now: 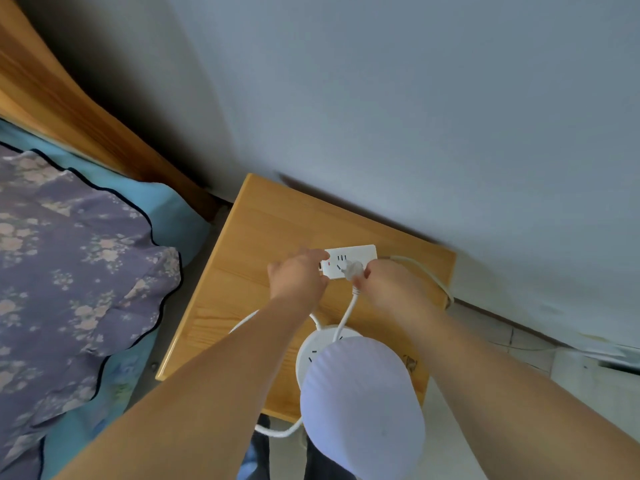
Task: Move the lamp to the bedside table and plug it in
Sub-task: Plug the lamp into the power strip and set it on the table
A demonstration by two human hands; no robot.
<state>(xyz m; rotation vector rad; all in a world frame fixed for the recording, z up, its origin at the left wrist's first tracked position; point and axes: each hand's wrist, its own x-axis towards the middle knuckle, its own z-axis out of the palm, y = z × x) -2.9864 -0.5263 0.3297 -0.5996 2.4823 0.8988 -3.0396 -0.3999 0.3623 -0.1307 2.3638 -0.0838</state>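
Observation:
The lamp (360,407), with a pale rounded shade and a round white base, stands on the near part of the wooden bedside table (249,237). A white power strip (360,253) lies on the table near the wall. My left hand (298,275) grips the strip's left end. My right hand (384,282) pinches the lamp's white plug (351,270), which sits against a socket of the strip. The lamp's white cord (346,315) runs from the plug back to the base; another loop hangs past the table's near edge.
The bed with a floral purple quilt (69,265) and a wooden headboard (52,98) lies to the left. A grey wall (415,116) rises behind the table. The strip's own cable (436,282) curves off the table's right side toward the tiled floor.

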